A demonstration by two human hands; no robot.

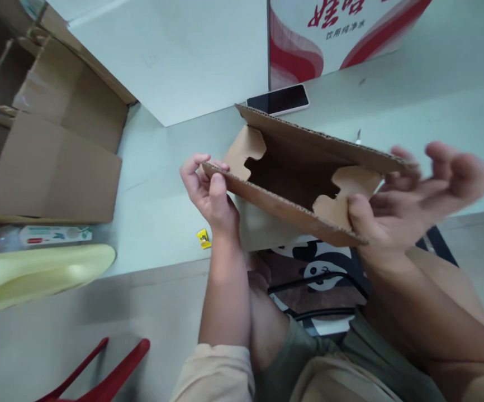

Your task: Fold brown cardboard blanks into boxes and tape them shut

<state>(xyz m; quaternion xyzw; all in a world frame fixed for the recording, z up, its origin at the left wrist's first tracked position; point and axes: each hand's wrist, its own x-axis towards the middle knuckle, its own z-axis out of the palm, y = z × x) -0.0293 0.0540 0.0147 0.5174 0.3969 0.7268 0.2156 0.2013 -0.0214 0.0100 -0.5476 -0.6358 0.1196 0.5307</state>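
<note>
Between my hands, above the table's front edge, is a brown cardboard box (292, 218) with its top open. Its two long flaps stand apart, and notched short flaps fold inward at both ends. My left hand (212, 190) pinches the near flap's left corner, thumb on top. At the right end, my right hand (409, 201) has its thumb against the short flap; some fingers lie behind the box and others are spread and blurred. The dark inside of the box is hard to make out.
A phone (279, 100) lies behind the box, near a white-and-red carton (334, 44) and a large white box (175, 56). Larger cardboard boxes (53, 162) stand at left. A small yellow packet (203, 239) lies on the table (153, 184). A red stool (112, 374) is at lower left.
</note>
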